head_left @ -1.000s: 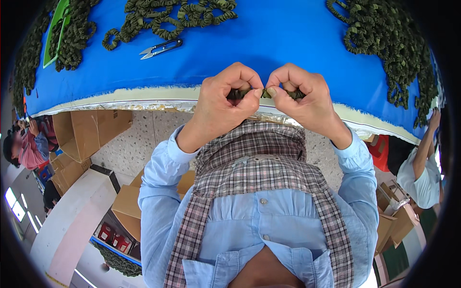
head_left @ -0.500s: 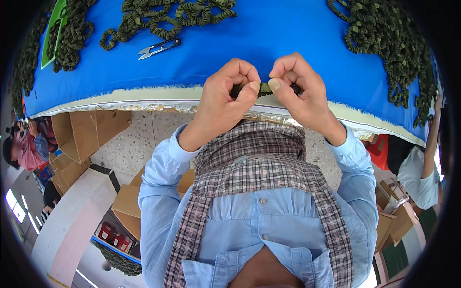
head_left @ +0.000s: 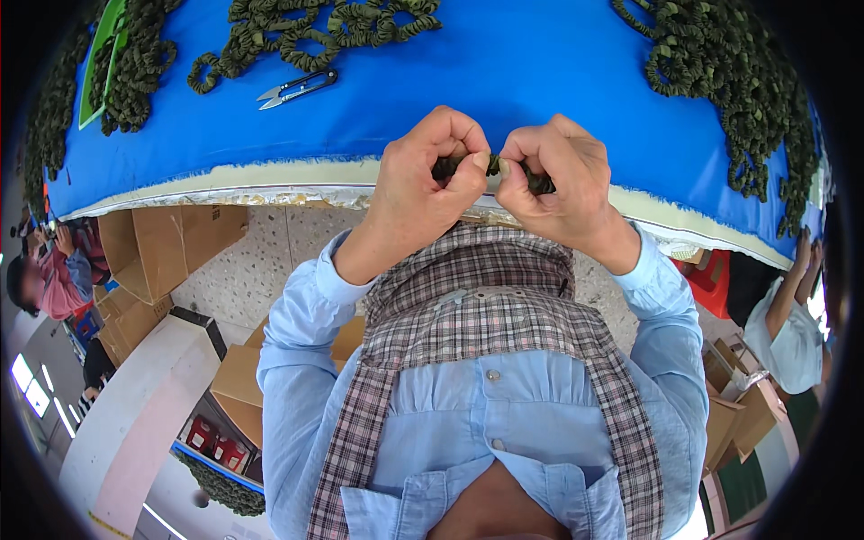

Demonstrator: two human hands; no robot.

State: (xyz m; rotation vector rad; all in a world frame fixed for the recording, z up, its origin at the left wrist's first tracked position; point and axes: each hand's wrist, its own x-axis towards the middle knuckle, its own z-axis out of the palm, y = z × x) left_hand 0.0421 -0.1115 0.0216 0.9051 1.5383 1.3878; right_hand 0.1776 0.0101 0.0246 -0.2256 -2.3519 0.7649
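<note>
A dark green gathered-fabric scrunchie (head_left: 494,165) is pinched between both hands over the table's near edge. My left hand (head_left: 427,175) is closed on its left part, thumb against forefinger. Close beside it, my right hand (head_left: 562,181) grips the right part, and the fingertips of the two hands almost meet. Much of the scrunchie is hidden inside the fingers. Beyond the hands, to the left, a pair of thread snips (head_left: 298,88) lies on the blue tabletop (head_left: 504,63).
Piles of green scrunchies lie at the far middle (head_left: 315,31) and right (head_left: 720,81). At left, a green tray (head_left: 94,81) stands among more scrunchies. Cardboard boxes (head_left: 180,247) sit below the table. A person (head_left: 56,274) is at far left, another (head_left: 787,324) at far right.
My right hand has moved slightly left, closing the gap to my left hand, and less of the stretched fabric shows between them. The person at far right has shifted their arms.
</note>
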